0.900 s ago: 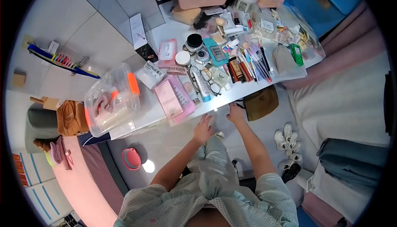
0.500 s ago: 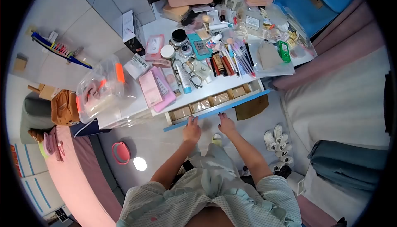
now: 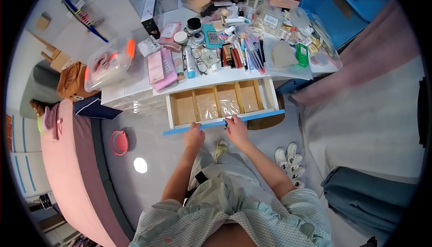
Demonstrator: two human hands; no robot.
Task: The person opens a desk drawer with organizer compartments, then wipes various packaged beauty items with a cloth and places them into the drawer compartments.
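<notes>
A white drawer with a blue front edge stands pulled out from under the desk. Inside it are several tan compartments, and shiny clear plastic shows in the middle ones. My left hand has its fingers hooked over the blue edge, left of the middle. Farther right along the same edge, my right hand grips it too, beside a small dark knob. The undersides of both grips are partly hidden.
Makeup pens, glasses, pink cases and a green box crowd the white desk. A clear bin sits at its left end. White shoes and a pink basin are on the floor.
The drawer has slid farther out toward me, with both hands on its front edge. More of its compartments shows. My view has shifted somewhat.
</notes>
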